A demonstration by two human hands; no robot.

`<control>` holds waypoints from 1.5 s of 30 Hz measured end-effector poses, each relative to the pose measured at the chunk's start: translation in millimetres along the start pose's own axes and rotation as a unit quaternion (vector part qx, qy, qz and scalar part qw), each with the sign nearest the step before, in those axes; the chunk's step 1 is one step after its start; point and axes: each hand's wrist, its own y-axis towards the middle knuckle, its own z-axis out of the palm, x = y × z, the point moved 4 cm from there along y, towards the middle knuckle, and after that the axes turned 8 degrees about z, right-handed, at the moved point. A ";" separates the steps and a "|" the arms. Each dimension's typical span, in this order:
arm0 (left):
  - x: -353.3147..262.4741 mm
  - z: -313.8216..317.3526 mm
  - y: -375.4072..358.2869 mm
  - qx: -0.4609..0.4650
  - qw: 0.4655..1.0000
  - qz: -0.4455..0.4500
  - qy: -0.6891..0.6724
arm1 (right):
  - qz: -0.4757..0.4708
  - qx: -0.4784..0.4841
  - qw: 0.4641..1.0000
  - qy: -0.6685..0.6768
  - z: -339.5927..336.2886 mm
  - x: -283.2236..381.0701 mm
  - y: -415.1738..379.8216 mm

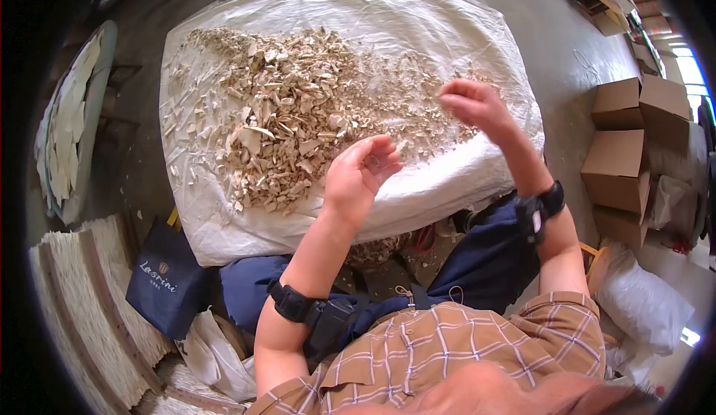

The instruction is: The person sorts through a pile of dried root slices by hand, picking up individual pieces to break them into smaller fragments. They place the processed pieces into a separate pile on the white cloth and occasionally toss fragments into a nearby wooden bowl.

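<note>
A white cloth covers the table in front of me. On its left and middle lies a heap of beige, chip-like pieces; smaller crumbs spread to the right. My left hand is held palm up at the heap's near right edge, its fingers curled over something small that I cannot make out. Above the crumbs at the right is my right hand, with its fingers pressed together; whatever they may hold is too small to tell.
Cardboard boxes stand at the right, above a white sack. A dark blue bag is at the lower left, beside stacked pale sheets. A round tray of flat pieces stands at the far left.
</note>
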 end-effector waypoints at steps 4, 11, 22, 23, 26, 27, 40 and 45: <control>12.0 4.2 0.5 0.007 1.000 -0.027 -0.010 | -0.253 -0.038 0.926 -0.278 67.6 37.5 -40.2; 16.1 1.0 -0.5 0.027 0.999 -0.022 -0.029 | -0.348 -0.092 0.839 -0.409 88.1 31.9 -53.8; 8.5 -7.3 1.5 -0.018 1.000 -0.002 -0.010 | -0.163 -0.177 0.874 -0.421 -10.4 -12.6 -11.7; 8.0 -6.6 1.1 -0.017 1.000 -0.002 -0.011 | -0.126 -0.182 0.871 -0.439 -24.4 -26.2 -4.3; 8.2 -5.4 0.9 -0.007 1.000 -0.003 -0.012 | -0.101 -0.153 0.882 -0.435 -49.3 -55.2 13.4; 8.9 -5.7 1.1 -0.007 1.000 -0.005 -0.008 | -0.100 -0.152 0.882 -0.435 -52.3 -63.2 19.2; 7.5 -3.8 0.1 -0.006 1.000 -0.003 -0.001 | -0.080 -0.230 0.828 -0.505 -62.1 -60.1 17.4; 7.2 -4.9 1.8 -0.005 1.000 -0.006 -0.004 | -0.085 -0.229 0.829 -0.503 -61.0 -62.4 17.9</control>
